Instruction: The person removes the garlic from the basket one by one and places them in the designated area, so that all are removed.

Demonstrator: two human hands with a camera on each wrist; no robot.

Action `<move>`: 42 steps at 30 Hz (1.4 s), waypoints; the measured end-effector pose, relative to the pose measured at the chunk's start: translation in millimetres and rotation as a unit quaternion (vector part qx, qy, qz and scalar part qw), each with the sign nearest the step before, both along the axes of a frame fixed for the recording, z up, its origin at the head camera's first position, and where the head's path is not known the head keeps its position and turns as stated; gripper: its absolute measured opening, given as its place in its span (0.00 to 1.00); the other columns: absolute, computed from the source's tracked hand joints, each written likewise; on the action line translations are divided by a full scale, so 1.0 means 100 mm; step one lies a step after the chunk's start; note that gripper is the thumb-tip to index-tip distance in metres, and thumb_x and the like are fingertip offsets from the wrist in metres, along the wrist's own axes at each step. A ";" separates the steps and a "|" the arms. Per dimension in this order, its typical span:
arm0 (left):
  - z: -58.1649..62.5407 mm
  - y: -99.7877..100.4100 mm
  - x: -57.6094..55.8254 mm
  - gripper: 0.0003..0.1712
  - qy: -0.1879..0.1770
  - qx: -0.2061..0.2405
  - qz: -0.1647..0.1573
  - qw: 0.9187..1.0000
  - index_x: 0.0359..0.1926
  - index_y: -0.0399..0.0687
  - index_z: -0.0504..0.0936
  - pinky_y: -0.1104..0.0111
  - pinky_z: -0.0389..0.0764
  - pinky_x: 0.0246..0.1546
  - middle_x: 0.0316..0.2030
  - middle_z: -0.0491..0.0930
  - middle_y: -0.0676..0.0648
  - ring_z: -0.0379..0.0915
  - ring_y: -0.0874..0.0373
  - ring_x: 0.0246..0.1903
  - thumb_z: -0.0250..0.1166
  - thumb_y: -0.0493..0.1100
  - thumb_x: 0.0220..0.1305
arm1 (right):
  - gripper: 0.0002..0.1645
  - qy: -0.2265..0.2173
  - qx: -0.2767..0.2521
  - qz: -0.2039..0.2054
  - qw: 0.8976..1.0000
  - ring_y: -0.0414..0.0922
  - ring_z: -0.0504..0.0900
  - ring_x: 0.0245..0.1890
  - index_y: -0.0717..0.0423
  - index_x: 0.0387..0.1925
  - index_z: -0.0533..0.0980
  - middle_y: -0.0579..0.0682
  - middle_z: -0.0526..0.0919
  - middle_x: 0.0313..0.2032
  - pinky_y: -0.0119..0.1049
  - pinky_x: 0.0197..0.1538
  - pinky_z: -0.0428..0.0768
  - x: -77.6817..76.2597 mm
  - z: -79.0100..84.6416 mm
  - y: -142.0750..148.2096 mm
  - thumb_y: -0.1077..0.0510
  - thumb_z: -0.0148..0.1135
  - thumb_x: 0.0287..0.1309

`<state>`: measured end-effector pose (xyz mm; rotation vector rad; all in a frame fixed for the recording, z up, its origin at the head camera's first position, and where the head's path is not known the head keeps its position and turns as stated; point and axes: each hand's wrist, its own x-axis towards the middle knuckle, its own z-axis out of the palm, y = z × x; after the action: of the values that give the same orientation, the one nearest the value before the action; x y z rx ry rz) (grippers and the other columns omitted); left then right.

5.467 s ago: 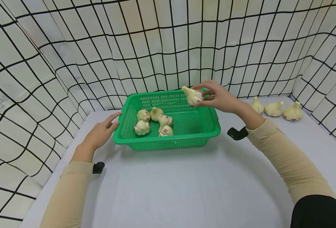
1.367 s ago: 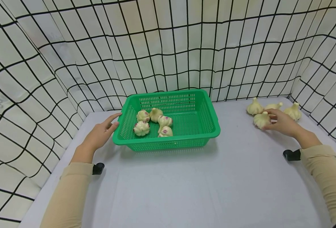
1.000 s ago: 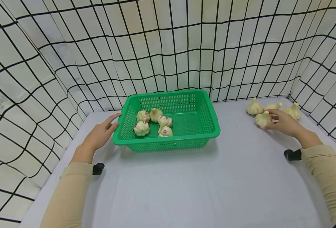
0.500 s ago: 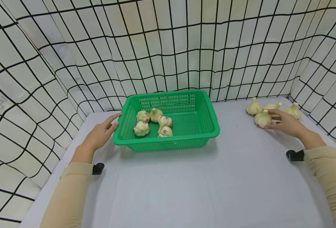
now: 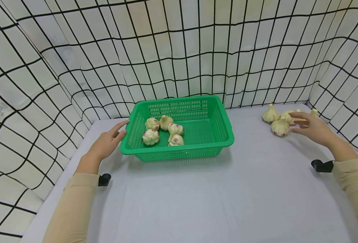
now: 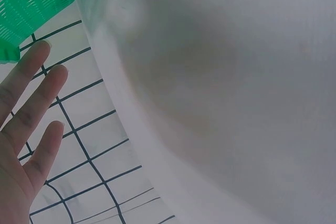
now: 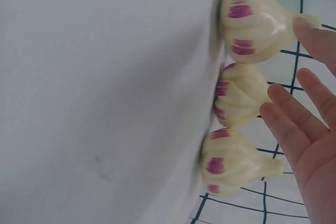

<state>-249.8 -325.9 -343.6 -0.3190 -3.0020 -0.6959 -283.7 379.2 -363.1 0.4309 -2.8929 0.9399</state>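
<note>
My left hand (image 5: 106,143) has its fingertips at the left rim of the green plastic basket (image 5: 185,152), fingers loosely extended; in the left wrist view its fingers (image 6: 38,98) are spread below the basket wall (image 6: 39,3). Several garlic bulbs with purple streaks, such as this garlic bulb (image 5: 150,137), lie in the basket's left half. At the right, my right hand (image 5: 315,130) is open just beside the front garlic bulb (image 5: 280,127), which sits upright on the table. In the right wrist view a thumb overlaps the stem of a garlic bulb (image 7: 254,22).
Behind the front bulb sit a left garlic bulb (image 5: 270,114) and a middle garlic bulb (image 5: 289,115); another garlic bulb (image 5: 314,112) is mostly hidden by my right hand. Black netting (image 5: 179,60) over white walls borders the white table (image 5: 179,195) at back and sides.
A garlic bulb held over the basket earlier now stands with the others at the right. My right hand has let go of it and drawn back rightward. Left hand and basket stay put.
</note>
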 end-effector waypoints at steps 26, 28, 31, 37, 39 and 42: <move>0.00 0.01 0.00 0.37 0.000 -0.001 -0.002 1.000 0.82 0.58 0.51 0.33 0.72 0.53 0.60 0.75 0.24 0.73 0.28 0.58 0.38 0.66 0.81 | 0.30 0.039 -0.017 0.046 0.998 0.65 0.74 0.64 0.58 0.70 0.71 0.64 0.75 0.65 0.13 0.49 0.69 0.13 0.63 -0.76 0.52 0.64 0.72; 0.01 0.01 0.01 0.37 0.000 -0.002 -0.002 1.000 0.82 0.58 0.51 0.33 0.72 0.53 0.60 0.74 0.24 0.74 0.28 0.57 0.38 0.66 0.81 | 0.29 0.049 -0.012 0.058 0.997 0.64 0.76 0.63 0.56 0.70 0.72 0.63 0.76 0.64 0.19 0.53 0.73 0.10 0.68 -0.85 0.54 0.64 0.72; 0.01 0.01 0.01 0.37 -0.001 -0.003 -0.002 1.000 0.82 0.57 0.51 0.34 0.73 0.53 0.60 0.75 0.24 0.74 0.28 0.57 0.38 0.66 0.81 | 0.28 0.053 -0.010 0.082 0.995 0.63 0.76 0.63 0.56 0.70 0.72 0.62 0.77 0.64 0.35 0.61 0.77 0.06 0.75 -0.99 0.57 0.64 0.72; 0.02 0.01 0.01 0.37 -0.002 -0.004 -0.002 1.000 0.82 0.57 0.51 0.34 0.73 0.52 0.60 0.75 0.24 0.75 0.29 0.56 0.38 0.65 0.81 | 0.28 0.067 -0.002 0.122 0.990 0.62 0.76 0.63 0.57 0.68 0.73 0.59 0.76 0.65 0.58 0.64 0.73 -0.01 0.87 -1.29 0.60 0.67 0.69; 0.02 0.01 0.01 0.37 -0.002 -0.004 -0.002 1.000 0.82 0.57 0.52 0.35 0.74 0.52 0.60 0.75 0.24 0.75 0.29 0.55 0.38 0.65 0.82 | 0.28 0.075 -0.011 0.138 0.987 0.61 0.77 0.62 0.58 0.67 0.74 0.60 0.77 0.64 0.57 0.64 0.73 -0.04 0.90 -1.38 0.62 0.67 0.68; 0.02 0.01 0.00 0.37 -0.001 -0.004 -0.002 1.000 0.82 0.57 0.52 0.35 0.74 0.51 0.60 0.75 0.24 0.75 0.29 0.55 0.38 0.65 0.82 | 0.27 0.094 -0.019 0.158 0.983 0.60 0.79 0.61 0.60 0.66 0.75 0.59 0.78 0.63 0.55 0.64 0.74 -0.10 0.92 -1.49 0.65 0.67 0.67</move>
<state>-249.3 -324.8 -341.5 -0.3244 -3.0073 -0.6865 -293.4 230.6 -270.9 0.9428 -2.6786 0.9308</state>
